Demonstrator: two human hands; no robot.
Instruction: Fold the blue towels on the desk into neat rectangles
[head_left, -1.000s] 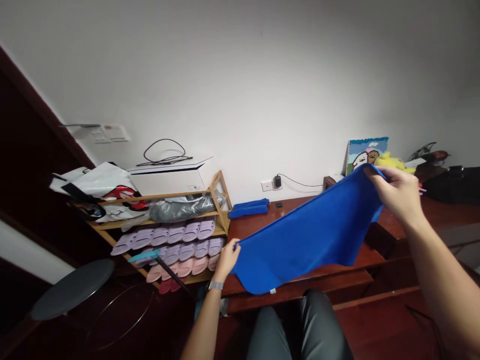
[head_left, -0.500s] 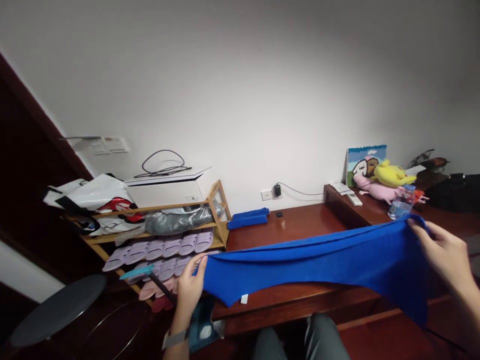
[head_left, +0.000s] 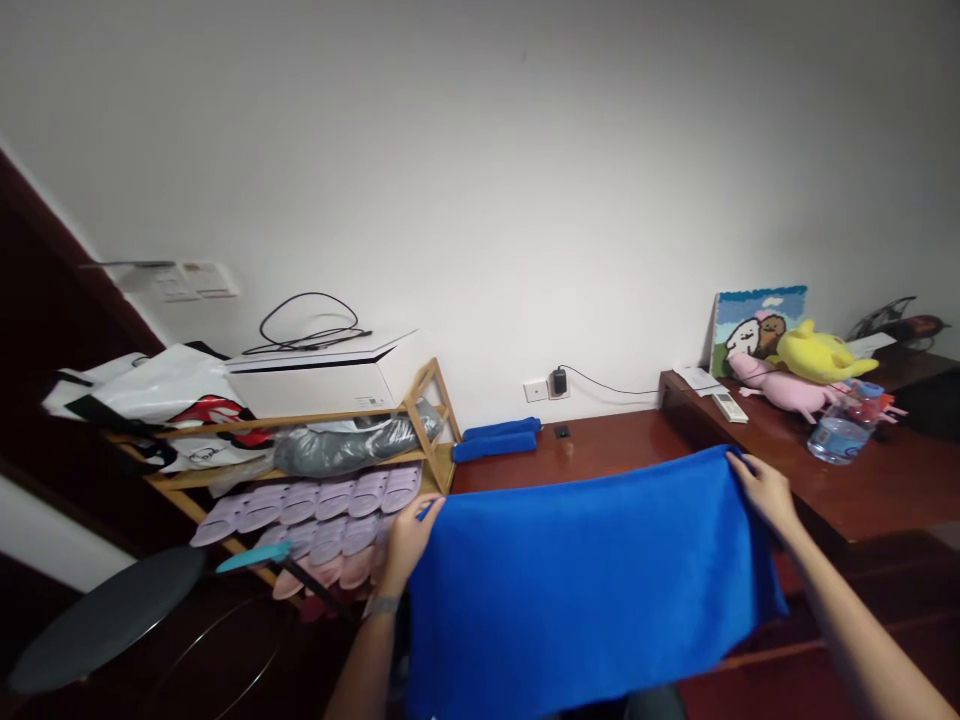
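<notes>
One blue cloth (head_left: 592, 580) hangs spread out in mid-air, hiding the near part of the tabletop (head_left: 615, 440). Left hand (head_left: 411, 535) pinches its upper left corner; right hand (head_left: 761, 490) pinches the upper right. Done, by my reading: the folded blue bundle (head_left: 495, 446), lying at the tabletop's back near the wall (head_left: 525, 200), beside the shoe rack (head_left: 442, 468). Outstanding: held cloth, not yet compact or set down; layers, cannot tell.

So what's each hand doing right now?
Left hand: closed, holding the blue cloth by its upper left corner.
Right hand: closed, holding the same cloth's upper right corner.
</notes>
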